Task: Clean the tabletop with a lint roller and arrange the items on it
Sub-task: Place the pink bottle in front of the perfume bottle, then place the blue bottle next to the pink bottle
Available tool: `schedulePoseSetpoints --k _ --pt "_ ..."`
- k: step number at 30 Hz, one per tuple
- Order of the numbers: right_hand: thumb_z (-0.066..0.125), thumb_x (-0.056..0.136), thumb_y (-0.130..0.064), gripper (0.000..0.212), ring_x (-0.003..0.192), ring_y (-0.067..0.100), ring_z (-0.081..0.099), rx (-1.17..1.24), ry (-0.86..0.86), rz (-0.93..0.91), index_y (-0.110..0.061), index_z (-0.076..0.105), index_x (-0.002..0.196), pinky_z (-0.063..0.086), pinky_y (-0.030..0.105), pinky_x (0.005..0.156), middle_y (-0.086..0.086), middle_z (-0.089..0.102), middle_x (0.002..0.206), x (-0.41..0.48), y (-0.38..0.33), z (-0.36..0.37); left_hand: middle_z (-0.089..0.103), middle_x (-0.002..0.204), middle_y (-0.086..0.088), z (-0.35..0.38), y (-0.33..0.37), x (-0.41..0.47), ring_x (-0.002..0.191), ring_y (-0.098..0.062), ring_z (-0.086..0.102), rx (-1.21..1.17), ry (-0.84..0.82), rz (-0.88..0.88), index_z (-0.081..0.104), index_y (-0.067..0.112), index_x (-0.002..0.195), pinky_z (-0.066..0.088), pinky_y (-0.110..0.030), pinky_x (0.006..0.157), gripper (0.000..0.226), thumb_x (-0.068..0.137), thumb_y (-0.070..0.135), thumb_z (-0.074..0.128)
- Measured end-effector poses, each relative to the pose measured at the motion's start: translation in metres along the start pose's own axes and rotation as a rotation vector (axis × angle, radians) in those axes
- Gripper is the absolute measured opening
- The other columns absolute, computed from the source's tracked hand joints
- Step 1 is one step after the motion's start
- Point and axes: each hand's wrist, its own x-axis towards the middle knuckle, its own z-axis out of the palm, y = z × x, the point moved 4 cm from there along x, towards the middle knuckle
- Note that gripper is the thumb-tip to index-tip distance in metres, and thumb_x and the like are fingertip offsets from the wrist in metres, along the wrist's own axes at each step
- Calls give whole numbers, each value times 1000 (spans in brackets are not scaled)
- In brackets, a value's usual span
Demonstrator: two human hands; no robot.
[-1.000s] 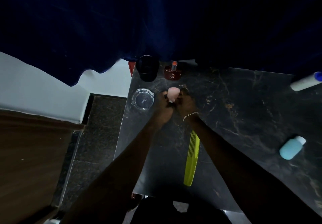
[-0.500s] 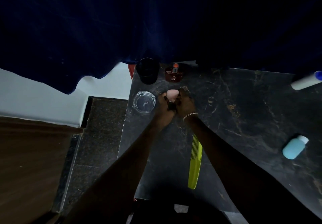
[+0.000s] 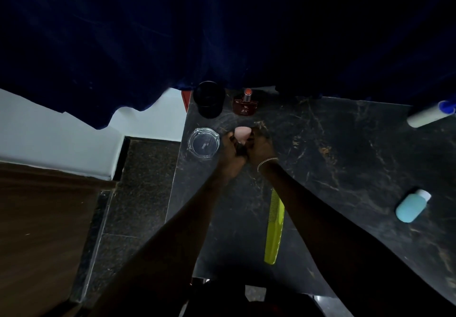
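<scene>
Pinching the pink sponge (image 3: 242, 134) between my curled left hand (image 3: 230, 152) and right hand (image 3: 259, 147), just beside the glass ashtray (image 3: 204, 143), I judged the arranging partly done: the comb (image 3: 275, 228), blue bottle (image 3: 411, 206) and white tube (image 3: 428, 115) lay scattered. The tabletop (image 3: 345, 156) edge ran close on my left, with open room to my right.

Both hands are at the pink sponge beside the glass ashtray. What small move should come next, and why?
Probably set the pink sponge down beside the glass ashtray and release it. The left hand and right hand both pinch it at the corner where the black cup and perfume bottle already stand grouped, while the comb and blue bottle lie scattered.
</scene>
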Motion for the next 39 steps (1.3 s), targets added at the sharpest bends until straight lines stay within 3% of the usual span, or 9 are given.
schedulePoseSetpoints --k 8,11,15,17,20,23,28,33,39 --pt "59 92 -9 39 120 32 63 -1 -87 -1 -8 58 130 49 40 104 14 68 126 3 -1 -5 59 139 -29 -5 4 -7 127 -48 60 65 -24 -8 40 -10 143 48 -71 101 60 88 -20 62" --pt "58 92 -5 40 124 32 59 1 -114 -37 -4 57 132 45 34 106 16 65 131 0 -3 -9 53 144 -32 -9 3 -18 136 -49 52 134 -60 14 33 -11 147 44 -65 111 67 88 -20 64" --pt "64 88 -2 55 129 26 57 46 -138 -87 -7 51 141 37 16 101 10 61 139 -16 1 -17 48 150 -28 -18 0 -45 140 -38 50 350 -103 79 26 -9 152 40 -47 119 74 92 -4 69" --pt "64 90 -8 65 136 26 50 7 -156 -119 -12 39 151 38 28 114 8 50 149 -29 8 -20 42 158 -23 -21 -6 -61 142 -34 47 494 -174 98 19 -2 158 39 -37 117 81 96 9 69" --pt "61 95 -25 73 140 30 44 -119 -151 -134 -18 23 157 39 45 115 10 37 158 -55 27 -24 31 167 -17 -27 -15 -78 152 -32 37 633 -195 138 19 7 162 34 -41 123 82 99 30 66" --pt "59 95 -33 73 141 30 41 -221 -91 -229 -15 24 157 37 43 117 13 36 157 -86 45 -31 24 171 -13 -28 -19 -94 159 -28 24 768 -166 263 22 12 164 24 -40 130 79 101 41 61" --pt "60 96 -28 67 143 35 39 -298 17 -370 -2 34 152 35 43 119 20 41 154 -130 68 -46 7 176 -5 -24 -33 -121 163 -24 7 1032 -140 397 12 26 166 18 -47 131 81 101 61 44" --pt "54 97 -37 68 147 32 34 -448 124 -399 -6 32 154 39 45 113 15 36 158 -165 92 -76 -2 176 -3 -1 -32 -134 163 -23 -3 1120 -151 465 4 31 166 12 -50 131 82 100 66 37" --pt "51 97 -35 68 151 29 28 -460 173 -339 -4 30 154 39 46 115 14 29 162 -185 125 -121 2 176 -6 56 -19 -137 163 -26 3 1178 -196 569 10 26 166 18 -51 130 79 101 64 36"
